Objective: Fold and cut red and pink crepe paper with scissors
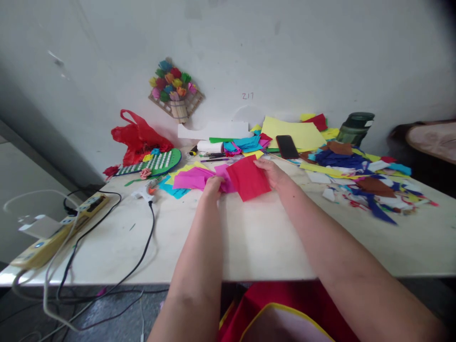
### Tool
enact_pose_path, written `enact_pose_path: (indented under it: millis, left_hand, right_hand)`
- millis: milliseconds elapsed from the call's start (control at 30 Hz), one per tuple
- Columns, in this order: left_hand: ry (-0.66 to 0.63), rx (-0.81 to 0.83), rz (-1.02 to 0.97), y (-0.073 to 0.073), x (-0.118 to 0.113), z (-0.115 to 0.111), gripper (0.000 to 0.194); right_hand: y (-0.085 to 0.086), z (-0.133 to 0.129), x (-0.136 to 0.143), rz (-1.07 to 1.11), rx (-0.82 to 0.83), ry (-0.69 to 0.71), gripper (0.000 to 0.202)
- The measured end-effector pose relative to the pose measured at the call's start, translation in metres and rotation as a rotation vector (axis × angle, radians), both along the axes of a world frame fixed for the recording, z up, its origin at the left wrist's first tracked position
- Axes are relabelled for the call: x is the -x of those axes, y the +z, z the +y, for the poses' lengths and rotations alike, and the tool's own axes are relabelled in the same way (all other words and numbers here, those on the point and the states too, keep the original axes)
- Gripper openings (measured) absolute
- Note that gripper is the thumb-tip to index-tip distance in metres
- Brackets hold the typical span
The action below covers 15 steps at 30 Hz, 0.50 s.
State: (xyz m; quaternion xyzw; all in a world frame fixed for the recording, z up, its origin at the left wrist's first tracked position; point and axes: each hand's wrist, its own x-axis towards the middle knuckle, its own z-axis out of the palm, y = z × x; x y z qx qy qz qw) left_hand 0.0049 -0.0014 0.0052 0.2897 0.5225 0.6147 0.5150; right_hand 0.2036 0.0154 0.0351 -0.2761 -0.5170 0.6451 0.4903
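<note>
My right hand (271, 173) pinches a red paper square (249, 178) by its upper right corner, and the square tilts just above the table. Close to its left side, my left hand (213, 184) is closed on pink paper (228, 177); its fingertips are partly hidden. More magenta paper (188, 179) is spread to the left of that hand. Blue paper (174, 189) and yellow paper pieces show from under the magenta ones. Farther left lies a white glue gun (144, 193) with a black cord.
A yellow power strip (67, 228) and loose cables occupy the left side. Behind are a red plastic bag (137, 137), a green board (167, 161) with white pieces, and a phone (287, 147). Paper scraps (377, 187) and a dark bottle (356, 128) stand right. Paper flowers (173, 83) hang on the wall.
</note>
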Motion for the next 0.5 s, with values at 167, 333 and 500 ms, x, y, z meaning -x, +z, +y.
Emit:
enact_pose_path:
  millis: [167,333,500]
  left_hand:
    - [0.004,-0.001,0.022,0.003,-0.003,-0.004,0.011]
    - [0.108,0.034,0.073,0.005,-0.005,-0.004,0.011]
    - [0.101,0.030,0.068,-0.002,-0.003,0.002,0.017]
  right_hand:
    - [-0.017,0.005,0.024,0.027,0.001,-0.021,0.028]
    - [-0.020,0.014,0.014,-0.385,-0.147,-0.414,0.023]
    - [-0.017,0.026,-0.001,-0.464,-0.159,-0.674,0.023]
